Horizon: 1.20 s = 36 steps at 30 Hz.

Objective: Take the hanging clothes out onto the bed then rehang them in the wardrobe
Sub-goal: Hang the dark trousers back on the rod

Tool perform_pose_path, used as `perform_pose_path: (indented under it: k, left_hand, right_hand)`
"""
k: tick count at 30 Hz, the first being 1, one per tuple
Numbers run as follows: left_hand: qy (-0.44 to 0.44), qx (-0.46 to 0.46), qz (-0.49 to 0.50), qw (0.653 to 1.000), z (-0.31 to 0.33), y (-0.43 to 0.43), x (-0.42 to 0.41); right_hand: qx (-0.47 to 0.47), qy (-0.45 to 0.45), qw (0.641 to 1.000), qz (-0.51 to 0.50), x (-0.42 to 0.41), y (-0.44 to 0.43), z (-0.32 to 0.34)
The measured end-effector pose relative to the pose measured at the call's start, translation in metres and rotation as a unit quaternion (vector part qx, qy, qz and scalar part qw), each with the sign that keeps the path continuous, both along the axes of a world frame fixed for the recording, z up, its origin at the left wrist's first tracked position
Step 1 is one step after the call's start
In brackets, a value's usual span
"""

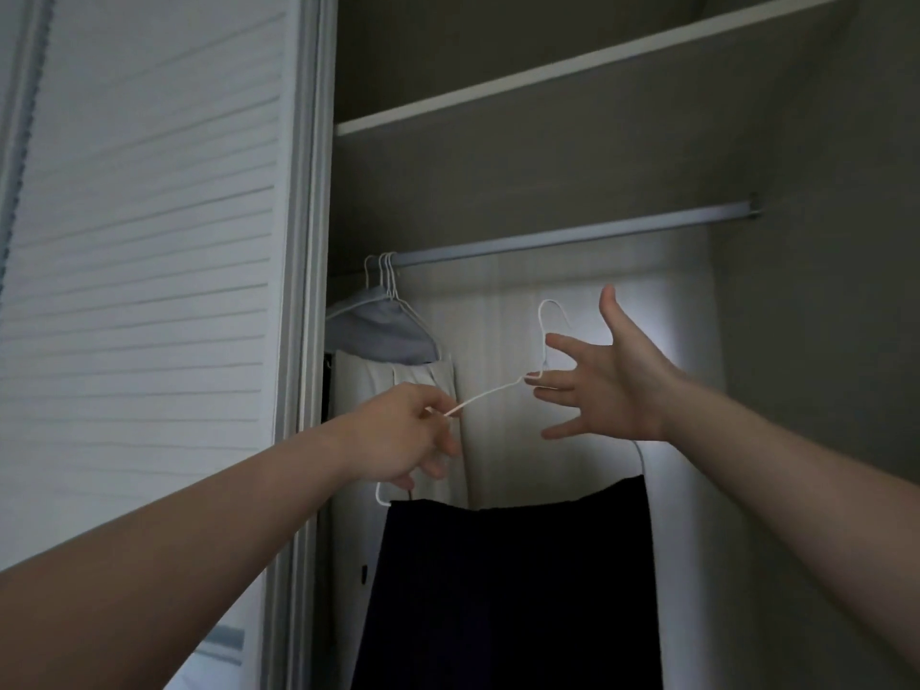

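While the left hand (398, 435) pinches the left shoulder of a thin white wire hanger (490, 393) between thumb and curled fingers, the right hand (617, 385) is held wide open, fingers splayed, two fingertips meeting the wire at the foot of its hook. Whether they bear on it or only brush it is hard to tell. A dark, near-black folded garment (513, 590) is draped over the hanger's bottom bar, in front of the open wardrobe and below the grey metal clothes rail (572, 236); the hook is clear of the rail, under its middle.

Most of the rail is bare, from the cluster at its left end to the bracket on the wardrobe's grey right wall (821, 341). A pale shelf edge (547, 72) runs above. On the left, the white louvred sliding door (139, 291) and its frame bound the opening, close beside the left forearm.

One hanger is in hand. On the rail sit about four white wire hooks (386, 271), crowded so tightly the count is uncertain. Two hanging garments can be told apart: a blue-grey one (388, 336) on top and a cream one (428, 385) below it.

The right hand covers the hanger's right shoulder, the dark garment runs off the bottom edge, and the wardrobe's lower interior is hidden behind it. The dim light blurs the fabrics' detail.
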<state>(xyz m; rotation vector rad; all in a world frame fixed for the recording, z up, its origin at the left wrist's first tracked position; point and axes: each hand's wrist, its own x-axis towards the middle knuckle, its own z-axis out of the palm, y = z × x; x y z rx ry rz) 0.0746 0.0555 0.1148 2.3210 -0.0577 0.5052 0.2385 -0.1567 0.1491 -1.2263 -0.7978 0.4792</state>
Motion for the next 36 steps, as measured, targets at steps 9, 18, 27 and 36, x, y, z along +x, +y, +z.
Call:
perform_pose_path:
  k: [9,18,27,36]
  left_hand:
    - [-0.073,0.045,0.048,0.995,0.044,0.025,0.063]
    - [-0.183,0.079,0.129,0.971,0.114,0.033,0.128]
    - [-0.228,0.139,0.205,0.941,0.152,0.035,0.187]
    - [-0.167,0.198,0.231,0.938,0.144,0.047,0.211]
  right_hand:
    - [0.024,-0.064,0.998,-0.004,0.074,0.069,0.072]
    - [0.074,-0.134,0.988,-0.026,0.133,0.107,0.154]
    - [0.081,-0.149,0.983,-0.071,0.169,0.122,0.185]
    - [0.042,-0.147,0.987,-0.046,0.215,0.137,0.161]
